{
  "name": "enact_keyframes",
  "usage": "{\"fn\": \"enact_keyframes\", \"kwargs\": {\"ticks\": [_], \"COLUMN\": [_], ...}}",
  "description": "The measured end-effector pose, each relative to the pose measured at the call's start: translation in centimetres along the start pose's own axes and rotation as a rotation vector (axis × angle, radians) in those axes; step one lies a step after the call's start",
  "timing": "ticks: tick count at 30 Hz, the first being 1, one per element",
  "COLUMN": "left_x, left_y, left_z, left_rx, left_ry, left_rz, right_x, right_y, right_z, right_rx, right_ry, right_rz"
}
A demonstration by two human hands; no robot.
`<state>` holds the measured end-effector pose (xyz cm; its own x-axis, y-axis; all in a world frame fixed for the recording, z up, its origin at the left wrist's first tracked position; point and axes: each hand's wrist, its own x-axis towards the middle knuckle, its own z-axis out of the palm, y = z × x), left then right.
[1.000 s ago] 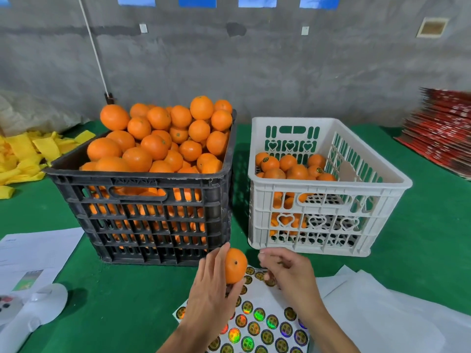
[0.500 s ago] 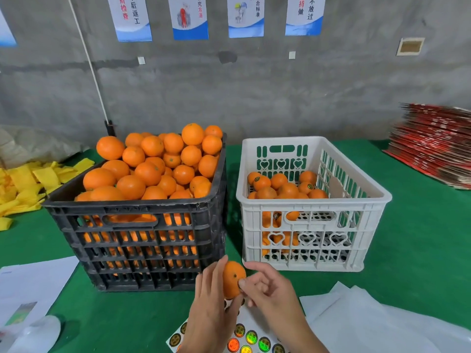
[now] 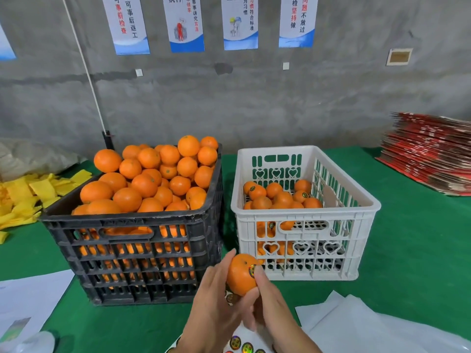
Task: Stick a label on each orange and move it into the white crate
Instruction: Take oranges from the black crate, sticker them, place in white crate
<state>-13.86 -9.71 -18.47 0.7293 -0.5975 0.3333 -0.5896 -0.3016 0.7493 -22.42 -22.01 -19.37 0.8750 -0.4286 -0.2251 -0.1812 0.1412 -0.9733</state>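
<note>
My left hand (image 3: 216, 309) holds an orange (image 3: 239, 275) above the sticker sheet (image 3: 239, 343), in front of the gap between the two crates. A round shiny label (image 3: 252, 270) sits on the orange's right side. My right hand (image 3: 275, 312) presses a fingertip against the orange next to that label. The black crate (image 3: 142, 250) on the left is heaped with unlabelled oranges. The white crate (image 3: 303, 240) on the right holds several labelled oranges (image 3: 277, 197).
Everything stands on a green table (image 3: 413, 271). White paper sheets (image 3: 356, 327) lie at the lower right and another paper (image 3: 28, 299) at the lower left. Yellow foam pieces (image 3: 23, 194) lie at the far left, stacked red cartons (image 3: 430, 151) at the far right.
My right hand came from the sticker sheet to the orange and put a label on it. The view tilted up, so the sheet has dropped towards the bottom edge.
</note>
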Motion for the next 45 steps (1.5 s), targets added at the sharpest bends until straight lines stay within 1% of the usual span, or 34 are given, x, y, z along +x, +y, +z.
{"fn": "enact_keyframes", "kwargs": {"ticks": [2, 3, 6, 7, 8, 10, 12, 14, 16, 19, 20, 21, 23, 25, 28, 30, 32, 34, 35, 37, 40, 42, 45], "left_x": [1.2, 1.8, 3.6, 4.4, 5.3, 7.6, 10.7, 14.2, 17.6, 21.6, 22.5, 23.1, 23.8, 24.5, 24.7, 23.9, 22.6, 20.6, 19.4, 16.4, 11.7, 8.7, 4.6], "left_y": [2.0, 3.1, 6.0, 6.8, 7.5, 8.2, 8.0, 7.1, 5.3, 1.5, -0.1, -1.7, -4.2, -5.6, -5.1, -3.1, -0.2, 2.7, 3.9, 5.6, 6.4, 5.6, 2.8], "left_z": [-0.8, -1.3, -3.7, -4.9, -6.2, -8.8, -11.2, -13.6, -15.8, -18.7, -19.5, -20.1, -20.9, -21.4, -21.1, -20.6, -19.7, -18.2, -17.2, -14.6, -10.3, -8.2, -5.6], "left_rx": [0.035, 0.044, -0.001, -0.014, -0.022, -0.018, 0.076, 0.241, 0.429, 0.725, 0.808, 0.858, 0.908, 0.941, 0.921, 0.852, 0.658, 0.470, 0.396, 0.304, 0.271, 0.237, 0.180], "left_ry": [-0.024, -0.023, -0.009, 0.003, 0.027, 0.105, 0.204, 0.232, 0.175, 0.101, 0.053, -0.005, -0.100, -0.131, -0.057, 0.094, 0.280, 0.369, 0.378, 0.374, 0.339, 0.308, 0.209], "left_rz": [-0.024, 0.011, 0.251, 0.289, 0.301, 0.319, 0.332, 0.240, 0.072, -0.257, -0.357, -0.428, -0.471, -0.444, -0.377, -0.244, -0.052, 0.125, 0.209, 0.349, 0.508, 0.532, 0.460], "right_x": [0.0, 0.0, 0.6, 0.9, 1.4, 2.7, 4.7, 6.8, 8.7, 10.0, 10.2, 10.4, 10.8, 11.1, 11.5, 11.2, 10.4, 9.0, 8.0, 5.9, 3.2, 1.9, 0.8], "right_y": [-1.8, -3.4, -8.4, -10.3, -12.0, -15.0, -17.2, -18.4, -18.6, -18.0, -17.8, -17.6, -17.2, -17.0, -16.9, -16.9, -17.0, -16.9, -16.7, -16.1, -14.2, -12.0, -7.0], "right_z": [0.0, 0.0, -1.0, -1.4, -2.0, -3.0, -3.8, -4.4, -4.8, -4.6, -4.5, -4.4, -4.2, -4.2, -4.5, -4.4, -3.9, -2.7, -1.7, 0.5, 3.0, 3.1, 1.6], "right_rx": [0.048, 0.034, -0.022, -0.038, -0.088, -0.311, -0.512, -0.610, -0.632, -0.693, -0.716, -0.739, -0.778, -0.799, -0.811, -0.809, -0.838, -0.870, -0.825, -0.648, -0.480, -0.456, -0.496], "right_ry": [0.065, 0.097, 0.197, 0.252, 0.310, 0.441, 0.539, 0.602, 0.661, 0.631, 0.616, 0.607, 0.593, 0.593, 0.609, 0.619, 0.603, 0.546, 0.496, 0.402, 0.398, 0.373, 0.241], "right_rz": [-0.028, -0.074, -0.323, -0.407, -0.483, -0.593, -0.615, -0.568, -0.566, -0.635, -0.651, -0.668, -0.694, -0.707, -0.711, -0.722, -0.762, -0.856, -0.920, -1.025, -1.103, -1.093, -0.978]}}
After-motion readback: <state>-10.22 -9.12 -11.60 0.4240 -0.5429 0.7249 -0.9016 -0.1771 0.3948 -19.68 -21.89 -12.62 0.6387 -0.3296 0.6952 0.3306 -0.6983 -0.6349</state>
